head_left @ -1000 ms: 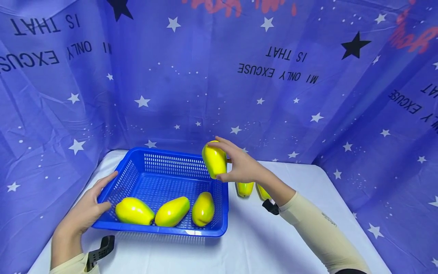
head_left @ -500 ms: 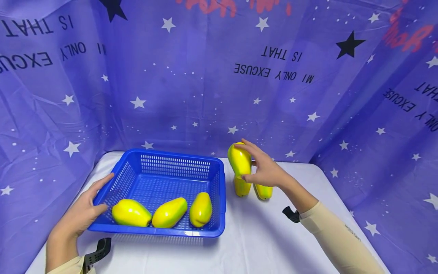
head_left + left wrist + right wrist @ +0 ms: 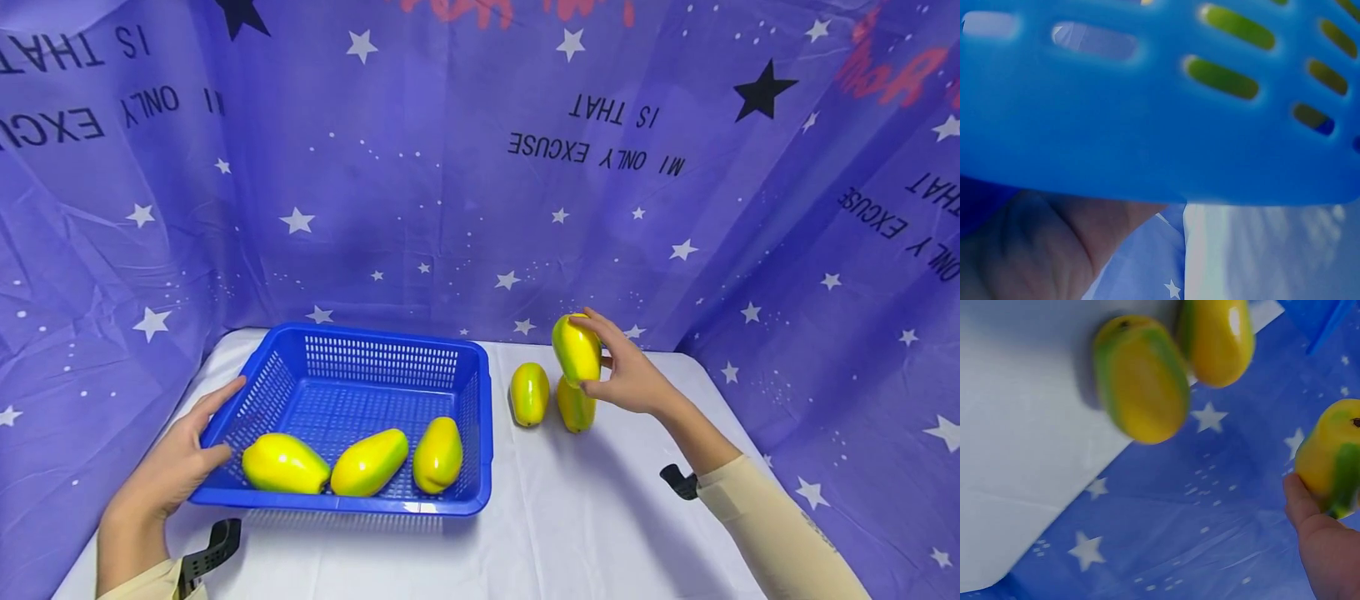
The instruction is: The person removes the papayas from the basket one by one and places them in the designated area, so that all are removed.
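Observation:
In the head view my right hand (image 3: 630,371) holds a yellow-green papaya (image 3: 576,348) between thumb and fingers, raised above the table. Its lower end overlaps another papaya (image 3: 576,408) behind it, and one more papaya (image 3: 530,394) lies just left of that. The right wrist view shows the held papaya (image 3: 1329,456) at its right edge, apart from the two others. My left hand (image 3: 168,467) grips the left rim of a blue plastic basket (image 3: 485,450). Along the basket's near side lie three papayas: one left (image 3: 285,463), one middle (image 3: 369,462), one right (image 3: 438,455).
A white cloth (image 3: 525,542) covers the table. Purple-blue curtains (image 3: 420,192) with stars and lettering stand at the back and both sides. The basket's perforated wall (image 3: 1116,125) fills much of the left wrist view.
My right hand has carried the papaya rightward, from over the basket's right rim to above the loose papayas. The left hand has stayed on the basket; three papayas inside look unmoved.

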